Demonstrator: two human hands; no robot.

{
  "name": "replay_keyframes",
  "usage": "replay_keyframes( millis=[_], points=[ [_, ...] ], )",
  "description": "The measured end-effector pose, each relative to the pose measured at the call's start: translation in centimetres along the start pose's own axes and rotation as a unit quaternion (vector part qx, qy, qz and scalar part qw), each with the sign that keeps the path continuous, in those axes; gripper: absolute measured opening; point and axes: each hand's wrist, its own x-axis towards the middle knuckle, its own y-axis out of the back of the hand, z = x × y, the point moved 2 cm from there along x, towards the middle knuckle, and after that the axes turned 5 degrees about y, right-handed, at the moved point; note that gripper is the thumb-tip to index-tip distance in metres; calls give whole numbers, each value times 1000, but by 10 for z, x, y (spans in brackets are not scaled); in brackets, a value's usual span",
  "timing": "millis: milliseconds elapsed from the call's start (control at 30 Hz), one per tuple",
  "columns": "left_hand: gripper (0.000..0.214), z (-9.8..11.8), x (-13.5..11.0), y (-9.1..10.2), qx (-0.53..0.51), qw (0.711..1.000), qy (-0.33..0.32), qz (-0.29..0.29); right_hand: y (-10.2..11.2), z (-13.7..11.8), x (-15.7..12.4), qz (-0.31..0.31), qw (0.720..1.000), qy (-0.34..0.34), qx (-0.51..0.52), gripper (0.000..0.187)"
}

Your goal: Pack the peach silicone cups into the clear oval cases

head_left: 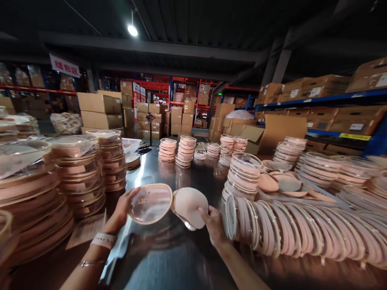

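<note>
My left hand (122, 209) grips the left edge of an open hinged case; its clear lid half (150, 203) with a pink rim faces up. My right hand (214, 223) holds the other half of the case, where a pale pink rounded pad (190, 206) sits. I hold the case just above a dark, shiny metal table (169, 253). My left wrist wears a white band (103, 240) and a thin bracelet.
Tall stacks of closed pink cases (80, 177) stand at my left. A long row of cases on edge (302, 231) lies at my right, with loose pink pads (278, 183) behind. More stacks (181, 151) stand at the table's far end. Cardboard boxes and shelving fill the background.
</note>
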Motion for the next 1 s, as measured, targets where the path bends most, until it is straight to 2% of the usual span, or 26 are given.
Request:
replay_keyframes(
  millis=[100, 133, 167, 233, 300, 333, 400, 433, 467, 500, 567, 667, 767, 900, 1000],
  points=[
    [52, -2, 4, 0, 73, 993, -76, 51, -3, 1, -5, 11, 1000, 6, 11, 51],
    [56, -4, 0, -5, 89, 989, -106, 48, -4, 2, -7, 7, 1000, 5, 15, 54],
    [61, -6, -6, -12, 108, 983, -144, 24, -6, 3, -9, 0, 1000, 3, 21, 55],
    [69, -13, -25, -32, 167, 953, -238, -82, -10, 6, -13, -24, 999, -10, 45, 56],
    [73, -24, -49, -52, 254, 889, -328, -192, -15, 9, -17, -50, 996, -30, 71, 56],
    [73, -30, -60, -59, 296, 857, -358, -223, -17, 9, -20, -60, 994, -38, 79, 56],
    [76, -41, -76, -70, 351, 822, -379, -240, -21, 8, -25, -70, 992, -48, 95, 56],
    [77, -45, -81, -73, 359, 819, -380, -237, -22, 7, -28, -75, 990, -55, 109, 58],
    [76, -47, -83, -75, 351, 826, -375, -234, -24, 5, -30, -83, 986, -64, 130, 60],
    [72, -48, -84, -76, 326, 845, -357, -229, -26, 3, -32, -97, 981, -76, 153, 64],
    [55, -45, -80, -75, 258, 897, -296, -204, -27, 0, -34, -118, 973, -83, 180, 71],
    [23, -36, -72, -74, 179, 949, -197, -170, -22, -1, -31, -76, 992, -9, 105, 64],
    [23, -29, -72, -77, 150, 961, -147, -180, -15, 3, -24, -6, 996, 81, -21, 56],
    [40, -35, -81, -85, 124, 960, -98, -230, -16, 7, -22, -61, 994, 87, -36, 59],
    [47, -39, -84, -86, 125, 952, -83, -265, -16, 5, -24, -59, 995, 67, -46, 54]
  ],
)
